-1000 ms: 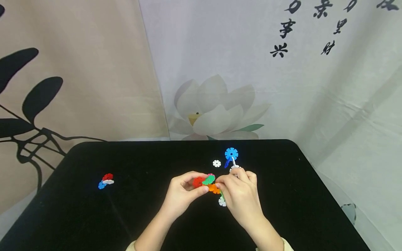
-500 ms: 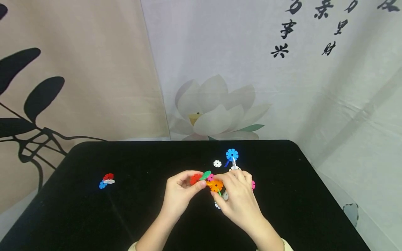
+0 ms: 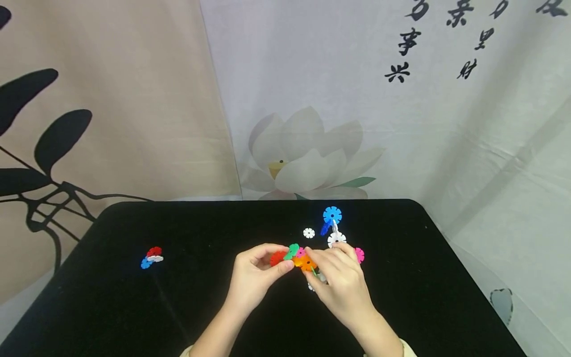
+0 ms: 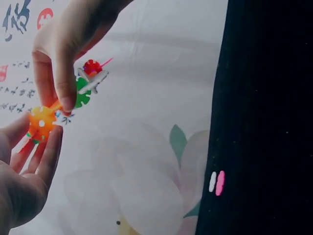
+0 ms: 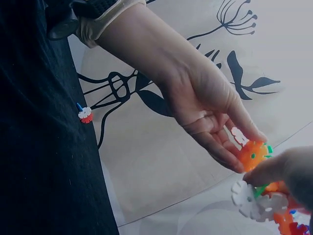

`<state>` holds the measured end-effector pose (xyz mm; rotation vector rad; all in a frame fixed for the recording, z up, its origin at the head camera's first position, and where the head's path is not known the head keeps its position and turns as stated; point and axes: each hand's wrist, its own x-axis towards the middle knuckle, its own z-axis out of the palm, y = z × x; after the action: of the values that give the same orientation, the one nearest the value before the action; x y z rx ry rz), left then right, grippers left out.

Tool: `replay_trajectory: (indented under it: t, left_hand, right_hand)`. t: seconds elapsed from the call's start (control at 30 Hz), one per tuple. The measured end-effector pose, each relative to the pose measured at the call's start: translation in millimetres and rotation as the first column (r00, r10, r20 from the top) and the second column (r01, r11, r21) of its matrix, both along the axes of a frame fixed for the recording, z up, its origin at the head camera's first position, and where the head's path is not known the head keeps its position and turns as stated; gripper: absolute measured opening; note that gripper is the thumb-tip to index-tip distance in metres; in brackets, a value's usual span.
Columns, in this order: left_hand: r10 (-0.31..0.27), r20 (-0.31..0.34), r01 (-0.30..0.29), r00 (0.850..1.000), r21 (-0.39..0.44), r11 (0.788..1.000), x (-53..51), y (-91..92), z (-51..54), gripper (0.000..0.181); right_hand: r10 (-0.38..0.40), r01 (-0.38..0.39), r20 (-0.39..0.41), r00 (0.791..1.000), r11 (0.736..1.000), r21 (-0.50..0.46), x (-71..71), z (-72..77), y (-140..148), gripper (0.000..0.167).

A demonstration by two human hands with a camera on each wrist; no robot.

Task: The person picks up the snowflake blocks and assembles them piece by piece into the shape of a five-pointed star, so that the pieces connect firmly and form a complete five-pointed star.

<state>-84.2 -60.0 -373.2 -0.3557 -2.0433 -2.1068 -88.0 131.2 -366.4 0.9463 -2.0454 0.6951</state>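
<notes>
Notched plastic snowflake discs are joined into a cluster between my two hands. My left hand [image 3: 254,275] pinches its left end, with a red disc [image 3: 277,258] at the fingers and a green disc [image 3: 292,251] beside it. My right hand [image 3: 343,280] grips the other side, its thumb by an orange disc [image 3: 308,264]. Around that hand show a white disc [image 3: 336,238], a blue disc [image 3: 332,215] and a pink disc [image 3: 359,255]. In the right wrist view another white disc [image 5: 244,198] sits below the right thumb. Fingers hide several joints.
A loose white disc [image 3: 309,233] lies on the black table [image 3: 223,223] beyond the hands. Far left sits a small group with a red disc [image 3: 154,251], a white one and a blue one. A printed curtain [image 3: 308,89] hangs behind the table.
The cluster has turned a little between the hands, and the orange disc faces the head camera more. The left hand shifted slightly left. A pink disc has come into view right of the right hand.
</notes>
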Motion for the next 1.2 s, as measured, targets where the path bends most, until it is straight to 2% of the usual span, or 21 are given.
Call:
replay_trajectory:
  t: [0.23, 0.33, 0.57, 0.8, 0.93, 1.0, 1.1, 1.2]
  left_hand:
    - [-0.034, -0.002, 0.033, 0.999, -0.099, 0.995, 0.1, -3.5, 3.5, 0.02]
    - [-0.051, 0.009, 0.051, 0.999, -0.108, 0.993, -1.7, -4.4, 1.9, 0.021]
    - [-0.094, 0.065, 0.097, 0.993, -0.055, 0.994, -6.4, -4.5, -4.2, 0.022]
    - [-0.12, 0.033, 0.12, 0.992, -0.011, 0.993, -9.9, -8.5, -8.8, 0.022]
    - [-0.104, 0.009, 0.104, 0.994, -0.008, 0.995, -11.8, -13.6, -9.9, 0.02]
    - [-0.089, 0.008, 0.089, 0.996, -0.016, 0.996, -13.0, -16.3, -9.4, 0.02]
    - [-0.068, 0.038, 0.069, 0.997, -0.029, 0.997, -15.4, -21.3, -7.0, 0.02]
    - [-0.063, 0.068, 0.066, 0.996, -0.045, 0.997, -18.4, -27.4, -4.4, 0.021]
  right_hand:
    - [0.038, -0.036, -0.047, 0.998, 0.998, 0.048, 0.0, -2.7, -0.2, 0.023]
    - [0.051, -0.048, -0.055, 0.997, 0.997, 0.053, -1.0, -3.9, -0.2, 0.025]
    - [0.065, -0.062, -0.046, 0.997, 0.997, 0.052, -1.6, -3.8, 0.9, 0.028]
    - [0.044, -0.043, -0.022, 0.999, 0.999, 0.034, -0.6, -3.8, -4.6, 0.027]
    - [0.018, -0.019, 0.018, 1.0, 0.999, 0.042, 1.3, -1.2, -7.1, 0.036]
    - [0.024, -0.024, 0.03, 0.999, 1.0, 0.005, 1.2, 2.2, -4.7, 0.039]
    - [0.015, -0.009, 0.052, 0.999, 0.994, -0.112, -3.2, 8.1, 5.3, 0.04]
    - [-0.038, 0.075, 0.141, 0.989, 0.96, -0.27, -16.8, 9.2, 20.8, 0.029]
